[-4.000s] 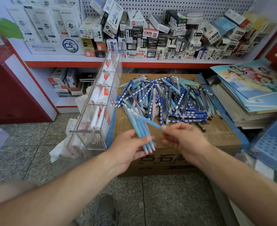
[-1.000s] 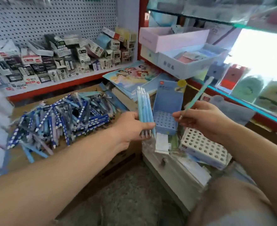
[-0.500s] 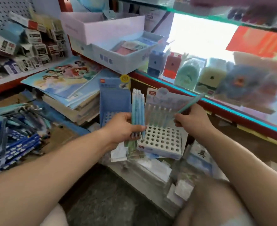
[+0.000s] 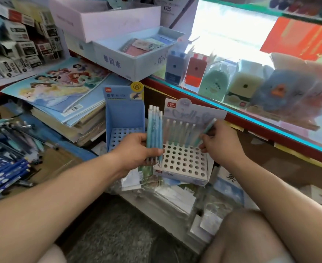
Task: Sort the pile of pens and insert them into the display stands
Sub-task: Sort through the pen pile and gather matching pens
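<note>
My left hand (image 4: 137,150) grips a bunch of light blue pens (image 4: 154,130), held upright, tips down, at the left edge of a white display stand (image 4: 183,164) full of round holes. Several pale pens (image 4: 181,132) stand in that stand's back row. My right hand (image 4: 219,143) pinches a single teal pen (image 4: 207,130), tilted, its tip down at the right end of the back row. A blue display stand (image 4: 124,114) with a holed floor stands just left of the white one. The pile of pens (image 4: 10,149) lies on a cardboard box at the far left.
Stacked books with cartoon covers (image 4: 61,92) lie behind the blue stand. A glass counter (image 4: 251,103) with a red and teal edge holds pencil sharpeners and plush toys on the right. Plastic-wrapped packs (image 4: 175,196) lie under the white stand. My knees fill the lower corners.
My view has swung right from the pen pile to the stands. Both hands moved closer to the white stand; the right hand lowered its teal pen toward the back row.
</note>
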Motion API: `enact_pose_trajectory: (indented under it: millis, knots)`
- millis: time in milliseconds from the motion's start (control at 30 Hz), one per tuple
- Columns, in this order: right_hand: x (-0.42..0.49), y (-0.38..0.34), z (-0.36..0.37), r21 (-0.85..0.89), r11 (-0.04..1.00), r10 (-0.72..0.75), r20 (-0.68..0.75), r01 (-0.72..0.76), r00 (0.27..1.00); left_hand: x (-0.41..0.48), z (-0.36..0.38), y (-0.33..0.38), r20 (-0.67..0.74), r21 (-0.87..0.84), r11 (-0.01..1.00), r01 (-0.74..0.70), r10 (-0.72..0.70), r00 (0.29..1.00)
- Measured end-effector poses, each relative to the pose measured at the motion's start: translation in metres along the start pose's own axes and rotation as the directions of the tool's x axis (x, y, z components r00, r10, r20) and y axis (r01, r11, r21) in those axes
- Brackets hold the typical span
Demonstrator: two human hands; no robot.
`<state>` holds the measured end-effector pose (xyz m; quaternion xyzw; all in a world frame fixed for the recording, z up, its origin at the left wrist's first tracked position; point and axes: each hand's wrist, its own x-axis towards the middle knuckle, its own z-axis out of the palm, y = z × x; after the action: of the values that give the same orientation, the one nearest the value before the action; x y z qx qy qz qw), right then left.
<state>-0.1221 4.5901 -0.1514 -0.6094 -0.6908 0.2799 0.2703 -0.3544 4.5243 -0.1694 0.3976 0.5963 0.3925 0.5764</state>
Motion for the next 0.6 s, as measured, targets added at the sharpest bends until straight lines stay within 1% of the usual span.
enact_pose_trajectory:
  millis: [200, 400, 600]
  knots:
    - [0.004, 0.007, 0.005, -0.073, 0.997, 0.019, 0.001, -0.019, 1.0, 0.002, 0.004, -0.001, 0.016, -0.011, 1.0, 0.012, -0.011, 1.0]
    - [0.007, 0.007, 0.01, -0.143, 0.989, -0.038, -0.034, 0.033, 0.999, 0.003, 0.008, -0.003, 0.025, 0.008, 1.0, 0.015, -0.016, 1.0]
    - [0.011, 0.01, 0.016, -0.2, 0.979, -0.024, -0.007, 0.022, 1.0, 0.002, 0.01, -0.003, 0.035, 0.012, 1.0, 0.017, -0.017, 0.999]
